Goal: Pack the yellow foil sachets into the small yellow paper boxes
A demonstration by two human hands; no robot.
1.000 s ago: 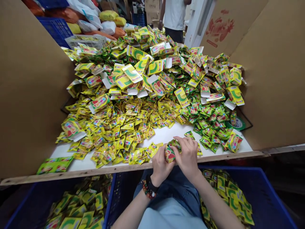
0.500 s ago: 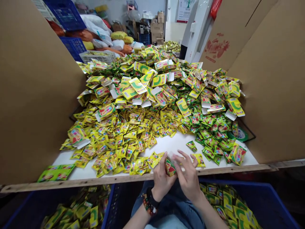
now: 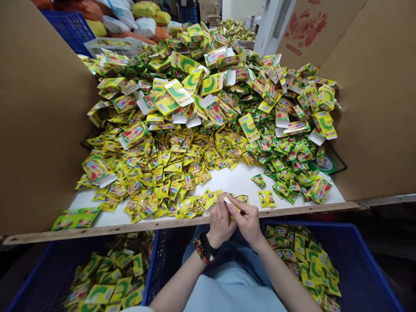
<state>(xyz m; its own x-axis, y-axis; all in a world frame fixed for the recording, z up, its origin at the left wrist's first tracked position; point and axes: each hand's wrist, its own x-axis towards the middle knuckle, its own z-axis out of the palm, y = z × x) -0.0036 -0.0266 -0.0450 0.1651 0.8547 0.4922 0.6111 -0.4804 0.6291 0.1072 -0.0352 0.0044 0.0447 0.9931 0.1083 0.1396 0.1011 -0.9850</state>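
Observation:
My left hand (image 3: pixel 218 223) and my right hand (image 3: pixel 247 220) meet at the table's front edge, both closed on one small yellow carton (image 3: pixel 231 204) whose white flap shows between the fingertips. A beaded bracelet (image 3: pixel 200 254) circles my left wrist. Right behind the hands lie loose yellow sachets (image 3: pixel 208 198) and a green sachet (image 3: pixel 259 180) on the white tabletop (image 3: pixel 232 180). A big heap of sachets and small cartons (image 3: pixel 208 95) covers the table beyond.
Tall cardboard walls stand at the left (image 3: pixel 35 121) and right (image 3: pixel 377 99). Below the table edge, a blue crate (image 3: pixel 364 268) at the right and another (image 3: pixel 39 277) at the left hold filled cartons. Sacks and crates sit at the back.
My right fingers, spread half a second ago, have closed on the carton's flap beside the left hand. The person in a white shirt at the back is gone from view.

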